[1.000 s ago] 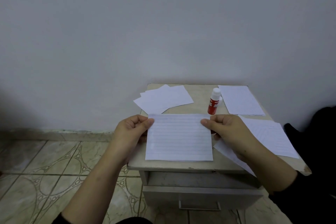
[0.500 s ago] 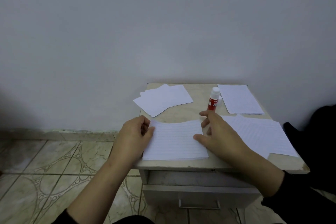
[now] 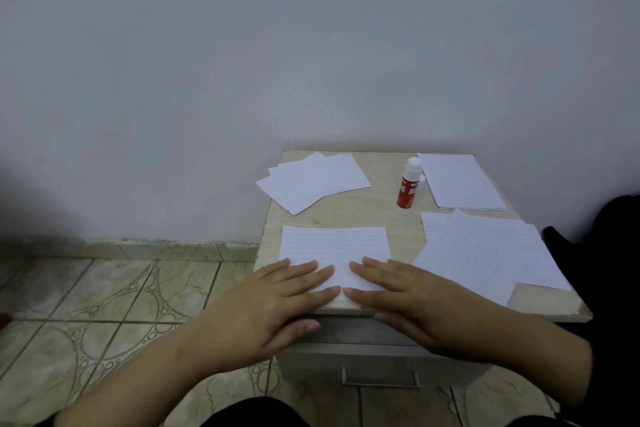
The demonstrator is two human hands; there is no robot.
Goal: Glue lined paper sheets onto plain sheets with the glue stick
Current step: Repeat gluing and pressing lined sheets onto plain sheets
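A lined sheet (image 3: 334,246) lies flat at the front of the small table (image 3: 377,218). My left hand (image 3: 277,302) and my right hand (image 3: 412,295) both rest flat on its near edge, palms down, fingers spread, holding nothing. A red glue stick (image 3: 408,189) with a white cap stands upright behind the sheet. To the right lies a loose pile of lined sheets (image 3: 485,253). A stack of plain sheets (image 3: 313,182) sits at the back left, another paper stack (image 3: 459,182) at the back right. What lies under the pressed sheet is hidden.
The table stands against a white wall, with a drawer and metal handle (image 3: 381,383) below the top. Patterned floor tiles (image 3: 104,315) spread to the left. A dark object (image 3: 602,253) sits at the right edge of view.
Both hands let go of the lined sheet they held by its upper corners; it now lies flat and both palms press on its near edge.
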